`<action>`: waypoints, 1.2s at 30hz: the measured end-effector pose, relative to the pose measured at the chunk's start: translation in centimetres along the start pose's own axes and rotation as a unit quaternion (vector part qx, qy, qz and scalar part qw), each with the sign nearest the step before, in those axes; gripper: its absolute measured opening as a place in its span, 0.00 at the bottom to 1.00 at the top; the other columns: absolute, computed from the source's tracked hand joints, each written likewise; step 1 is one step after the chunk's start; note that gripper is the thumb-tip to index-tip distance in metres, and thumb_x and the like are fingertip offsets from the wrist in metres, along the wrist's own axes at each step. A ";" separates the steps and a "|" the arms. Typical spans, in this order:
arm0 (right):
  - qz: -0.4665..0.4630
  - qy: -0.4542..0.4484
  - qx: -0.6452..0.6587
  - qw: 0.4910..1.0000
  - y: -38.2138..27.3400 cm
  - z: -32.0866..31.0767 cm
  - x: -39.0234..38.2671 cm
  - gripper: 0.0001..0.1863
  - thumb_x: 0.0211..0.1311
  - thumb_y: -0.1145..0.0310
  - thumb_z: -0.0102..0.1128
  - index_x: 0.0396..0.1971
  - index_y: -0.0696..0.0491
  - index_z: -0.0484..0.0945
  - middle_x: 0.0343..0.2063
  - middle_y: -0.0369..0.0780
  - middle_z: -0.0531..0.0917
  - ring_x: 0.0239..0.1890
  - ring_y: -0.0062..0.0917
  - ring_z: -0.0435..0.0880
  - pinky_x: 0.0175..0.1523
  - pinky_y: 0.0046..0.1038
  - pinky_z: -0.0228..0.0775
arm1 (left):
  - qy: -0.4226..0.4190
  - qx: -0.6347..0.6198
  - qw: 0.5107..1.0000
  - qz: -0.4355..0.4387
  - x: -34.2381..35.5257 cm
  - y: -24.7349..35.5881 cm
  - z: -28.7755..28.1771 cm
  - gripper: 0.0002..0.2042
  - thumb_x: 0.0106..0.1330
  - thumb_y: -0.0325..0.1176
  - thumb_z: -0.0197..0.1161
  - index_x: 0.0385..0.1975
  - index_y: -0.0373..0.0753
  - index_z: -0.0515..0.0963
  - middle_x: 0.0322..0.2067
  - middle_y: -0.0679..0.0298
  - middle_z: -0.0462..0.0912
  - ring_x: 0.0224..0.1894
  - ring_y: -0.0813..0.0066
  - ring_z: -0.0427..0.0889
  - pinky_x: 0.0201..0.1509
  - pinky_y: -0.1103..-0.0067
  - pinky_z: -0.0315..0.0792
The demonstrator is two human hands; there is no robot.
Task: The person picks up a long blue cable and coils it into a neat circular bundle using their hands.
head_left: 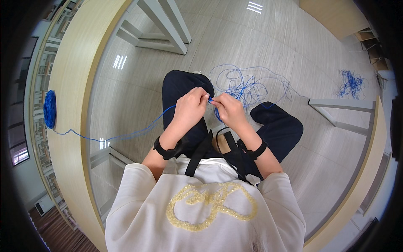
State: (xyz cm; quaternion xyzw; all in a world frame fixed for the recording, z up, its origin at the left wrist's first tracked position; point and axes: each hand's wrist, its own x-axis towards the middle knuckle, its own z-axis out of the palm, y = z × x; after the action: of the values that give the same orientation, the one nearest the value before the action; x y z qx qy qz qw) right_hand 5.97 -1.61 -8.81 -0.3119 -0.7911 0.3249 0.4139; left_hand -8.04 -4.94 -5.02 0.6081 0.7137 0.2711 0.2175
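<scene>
My two hands meet above my lap, both with fingers pinched closed on blue string [210,100]. My left hand [191,106] holds it at the fingertips, and my right hand [229,110] grips it right beside them. A short length hangs below the right hand. From the left hand a strand runs down and left to a wound blue skein [50,109] on the table. Loose loops of a blue string tangle [247,90] lie on the floor just past my knees. The exact crossing of string between my fingers is too small to make out.
A pale wooden table [69,84] curves along my left, with grey metal legs [161,25] beyond it. Another table edge [373,138] stands at my right, its grey leg near the string. A second blue tangle [351,84] lies on the floor at far right.
</scene>
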 end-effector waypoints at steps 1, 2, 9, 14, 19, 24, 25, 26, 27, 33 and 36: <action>0.008 0.006 0.010 1.000 0.1 0.1 0.1 0.05 0.45 0.76 0.57 0.21 0.57 0.69 0.19 0.41 0.73 0.23 0.34 0.74 0.26 0.29 0.65 | -0.022 -0.008 0.999 0.035 0.4 -0.3 -0.3 0.07 0.57 0.30 0.52 0.23 0.33 0.69 0.21 0.55 0.72 0.25 0.57 0.73 0.27 0.71 0.66; 0.016 0.011 0.021 1.000 0.0 0.2 0.3 0.05 0.45 0.76 0.57 0.21 0.57 0.69 0.19 0.41 0.73 0.23 0.34 0.74 0.26 0.29 0.65 | -0.045 -0.016 0.996 0.070 0.7 -0.5 -0.5 0.07 0.57 0.31 0.51 0.23 0.33 0.69 0.21 0.54 0.72 0.25 0.57 0.73 0.28 0.72 0.66; 0.015 -0.050 0.020 0.998 -0.2 -0.5 0.4 0.06 0.47 0.73 0.56 0.22 0.56 0.68 0.20 0.40 0.73 0.23 0.35 0.74 0.25 0.29 0.65 | -0.177 -0.050 0.978 0.095 1.9 -1.4 -1.7 0.09 0.56 0.32 0.52 0.22 0.32 0.70 0.23 0.55 0.71 0.28 0.56 0.72 0.30 0.69 0.65; 0.057 -0.035 0.001 0.998 -0.3 -0.3 0.3 0.06 0.48 0.71 0.56 0.22 0.55 0.68 0.19 0.39 0.74 0.21 0.35 0.75 0.23 0.30 0.65 | -0.081 -0.037 0.992 0.091 1.3 -0.5 -1.0 0.07 0.55 0.30 0.54 0.21 0.32 0.70 0.21 0.56 0.69 0.27 0.57 0.72 0.29 0.70 0.65; 0.080 -0.003 0.021 0.997 -0.5 0.0 0.5 0.06 0.48 0.73 0.56 0.21 0.56 0.69 0.19 0.40 0.75 0.22 0.34 0.76 0.23 0.28 0.66 | 0.003 -0.049 0.996 0.077 0.7 -0.2 -0.5 0.06 0.54 0.27 0.56 0.20 0.32 0.70 0.21 0.57 0.69 0.24 0.58 0.71 0.26 0.72 0.65; 0.175 0.021 0.107 0.979 -1.0 0.8 0.1 0.04 0.49 0.75 0.55 0.20 0.57 0.70 0.17 0.40 0.76 0.20 0.28 0.78 0.23 0.23 0.67 | 0.084 -0.084 0.989 0.084 0.2 -0.2 0.0 0.06 0.55 0.27 0.55 0.21 0.32 0.71 0.20 0.58 0.69 0.21 0.63 0.70 0.24 0.75 0.65; 0.196 0.025 0.128 0.972 -1.2 0.8 0.1 0.04 0.49 0.75 0.55 0.21 0.57 0.70 0.17 0.41 0.76 0.19 0.26 0.78 0.23 0.22 0.67 | 0.084 -0.085 0.989 0.084 0.2 -0.2 0.1 0.06 0.55 0.27 0.55 0.21 0.32 0.71 0.20 0.58 0.69 0.21 0.63 0.70 0.24 0.75 0.65; 0.217 0.029 0.149 0.964 -1.3 0.7 0.0 0.03 0.49 0.76 0.54 0.21 0.57 0.70 0.16 0.41 0.77 0.19 0.25 0.79 0.23 0.20 0.67 | 0.064 -0.089 0.992 0.065 0.1 -0.3 0.1 0.06 0.55 0.28 0.56 0.21 0.32 0.70 0.20 0.58 0.69 0.20 0.64 0.70 0.23 0.76 0.64; 0.217 0.030 0.148 0.965 -1.1 0.6 -0.1 0.03 0.49 0.76 0.54 0.21 0.57 0.70 0.16 0.41 0.77 0.19 0.25 0.79 0.23 0.20 0.67 | 0.044 -0.094 0.994 0.045 0.1 -0.4 0.0 0.07 0.55 0.28 0.56 0.20 0.32 0.70 0.20 0.58 0.69 0.20 0.66 0.70 0.23 0.77 0.64; 0.018 -0.098 0.023 0.995 0.2 -2.0 0.6 0.05 0.48 0.73 0.56 0.21 0.56 0.69 0.17 0.40 0.74 0.19 0.31 0.76 0.22 0.26 0.66 | -0.224 -0.185 0.957 0.004 1.1 -1.9 -1.8 0.06 0.56 0.28 0.54 0.22 0.32 0.69 0.19 0.62 0.69 0.21 0.72 0.68 0.25 0.80 0.63; -0.060 -0.191 -0.023 0.979 -0.1 -2.6 1.3 0.06 0.47 0.74 0.56 0.22 0.56 0.68 0.16 0.42 0.72 0.20 0.34 0.74 0.24 0.29 0.65 | -0.324 -0.204 0.923 0.032 1.7 -2.2 -1.8 0.06 0.56 0.28 0.53 0.22 0.32 0.69 0.19 0.62 0.69 0.22 0.73 0.68 0.27 0.80 0.64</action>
State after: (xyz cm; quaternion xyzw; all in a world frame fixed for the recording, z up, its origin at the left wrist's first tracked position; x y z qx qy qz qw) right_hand 7.61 -0.04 -6.99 -0.2058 -0.8802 0.3343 0.2666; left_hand -11.16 -3.69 -5.05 0.6279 0.5131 0.2057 0.5479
